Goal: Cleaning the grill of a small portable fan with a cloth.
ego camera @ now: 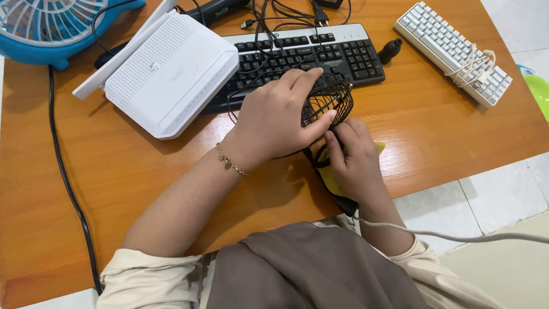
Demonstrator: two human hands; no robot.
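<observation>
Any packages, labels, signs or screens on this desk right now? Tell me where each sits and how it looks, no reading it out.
No packages, signs or screens in view.
Small grey marking on the white router, middle of its top face, back left of the desk; too small to make out.
Pale marking on the dark device at the back edge, behind the black keyboard; short and light-coloured.
The left hand and right hand hold a black wire fan grille, which shows no label.
</observation>
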